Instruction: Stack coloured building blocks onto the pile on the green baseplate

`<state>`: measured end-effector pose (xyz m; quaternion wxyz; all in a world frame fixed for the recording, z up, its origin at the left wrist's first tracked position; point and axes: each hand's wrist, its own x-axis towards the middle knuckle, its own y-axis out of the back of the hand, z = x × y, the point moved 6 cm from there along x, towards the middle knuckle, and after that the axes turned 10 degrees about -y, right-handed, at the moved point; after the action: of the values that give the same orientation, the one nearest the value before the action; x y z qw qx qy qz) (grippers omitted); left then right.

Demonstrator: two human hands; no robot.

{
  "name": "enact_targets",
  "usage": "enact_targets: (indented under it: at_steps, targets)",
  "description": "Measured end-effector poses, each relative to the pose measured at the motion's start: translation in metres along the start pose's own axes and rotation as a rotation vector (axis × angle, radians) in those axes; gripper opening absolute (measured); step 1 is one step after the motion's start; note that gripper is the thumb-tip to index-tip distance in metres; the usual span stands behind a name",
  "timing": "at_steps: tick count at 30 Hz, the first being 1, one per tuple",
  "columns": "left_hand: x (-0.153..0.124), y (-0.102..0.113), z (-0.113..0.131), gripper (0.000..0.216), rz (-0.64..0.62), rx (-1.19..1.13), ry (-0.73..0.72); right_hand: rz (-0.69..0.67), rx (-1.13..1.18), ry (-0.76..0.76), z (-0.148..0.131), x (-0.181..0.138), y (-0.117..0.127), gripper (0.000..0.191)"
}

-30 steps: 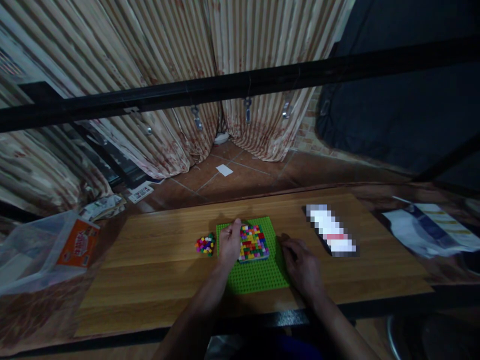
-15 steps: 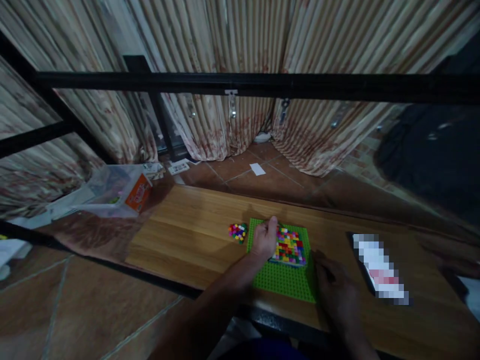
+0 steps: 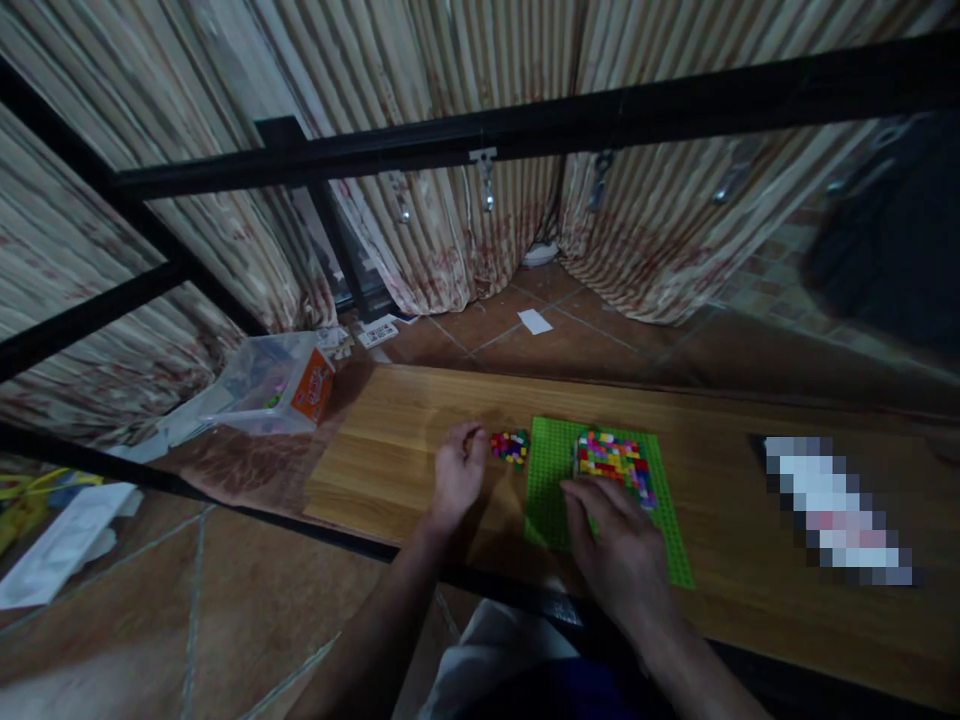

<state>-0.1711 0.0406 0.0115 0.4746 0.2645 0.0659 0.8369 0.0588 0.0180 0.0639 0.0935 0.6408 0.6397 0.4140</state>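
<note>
A green studded baseplate [image 3: 551,480] lies on the wooden table. On its upper part sits a flat block of many-coloured toy bricks [image 3: 611,455]. My right hand [image 3: 619,545] is over the plate, its fingertips bunched at the block's lower left edge; whatever is between them is hidden. To the left of the plate is a small pile of loose coloured bricks [image 3: 510,448]. Just left of that pile, my left hand [image 3: 459,472] has its fingers curled and the thumb close to them. Anything in it is too small to make out.
The wooden table [image 3: 397,430] also bears a blurred-out flat object [image 3: 836,510] on the right. A clear plastic box [image 3: 281,385] with an orange label stands beyond the table's left end. A black rail [image 3: 450,150] crosses in front of the curtains.
My left hand has moved off the baseplate to the left of the loose bricks. My right hand has come from beside the plate onto it, at the block. The camera view has tilted.
</note>
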Motion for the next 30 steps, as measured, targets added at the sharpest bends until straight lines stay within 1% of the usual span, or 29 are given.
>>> enact_targets:
  at_steps: [1,2,4,8,12,15,18,24,27,30]
  targets:
    - [-0.001,0.007,-0.005,0.025,-0.008,0.042,-0.003,0.009,-0.035,0.011,-0.011,0.001,-0.009,0.025]
    - [-0.003,0.012,-0.007,0.026,-0.025,0.078,-0.013,-0.01,-0.057,0.027,-0.019,0.003,-0.018,0.026]
    - [-0.006,0.016,-0.007,0.027,-0.054,0.132,-0.05,-0.078,-0.091,0.069,-0.028,0.006,-0.038,0.027]
    - [-0.009,0.014,-0.005,0.027,-0.07,0.19,-0.092,-0.217,-0.284,0.063,-0.023,0.015,-0.073,0.025]
    - [-0.007,0.011,-0.006,0.027,-0.073,0.227,-0.119,-0.269,-0.447,0.001,-0.017,0.024,-0.092,0.021]
    - [-0.006,0.011,-0.007,0.029,-0.094,0.246,-0.155,-0.271,-0.494,-0.016,-0.014,0.026,-0.097,0.02]
    - [-0.006,0.012,-0.007,0.032,-0.103,0.269,-0.175,-0.25,-0.47,-0.002,-0.013,0.025,-0.099,0.022]
    - [-0.003,0.011,-0.01,0.037,-0.122,0.302,-0.193,-0.24,-0.451,-0.001,-0.012,0.025,-0.104,0.016]
    - [-0.002,0.011,-0.011,0.039,-0.13,0.315,-0.199,-0.237,-0.444,0.013,-0.016,0.026,-0.104,0.016]
    - [-0.002,0.012,-0.013,0.041,-0.149,0.332,-0.208,-0.258,-0.368,0.075,-0.025,0.02,-0.095,0.017]
